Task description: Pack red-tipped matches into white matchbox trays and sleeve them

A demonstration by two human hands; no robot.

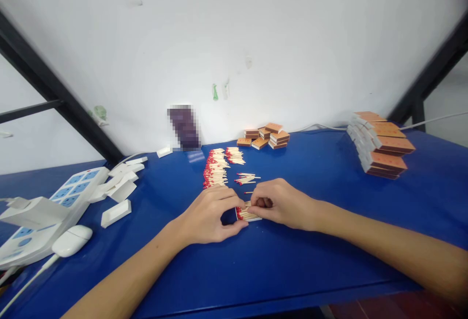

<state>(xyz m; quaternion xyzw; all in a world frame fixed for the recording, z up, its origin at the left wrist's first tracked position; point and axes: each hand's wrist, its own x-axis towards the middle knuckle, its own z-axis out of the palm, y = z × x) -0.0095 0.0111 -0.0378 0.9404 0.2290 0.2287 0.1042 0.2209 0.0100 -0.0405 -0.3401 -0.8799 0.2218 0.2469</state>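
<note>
A small white matchbox tray lies on the blue table, filled with a layer of red-tipped matchsticks. My left hand grips the tray's left end, thumb at the near side and forefinger at the far side. Over the tray's right part, my right hand is closed in a pinch, its fingertips at the matches. Whatever is between those fingertips is hidden. Just beyond the hands are a few loose matches, a large pile of matches and a smaller pile, heads pointing left.
Orange matchboxes sit in a loose heap by the wall, with a taller stack at the right. Empty white trays lie on the left beside a power strip and a white earphone case with a cable. A pixelated dark object leans against the wall.
</note>
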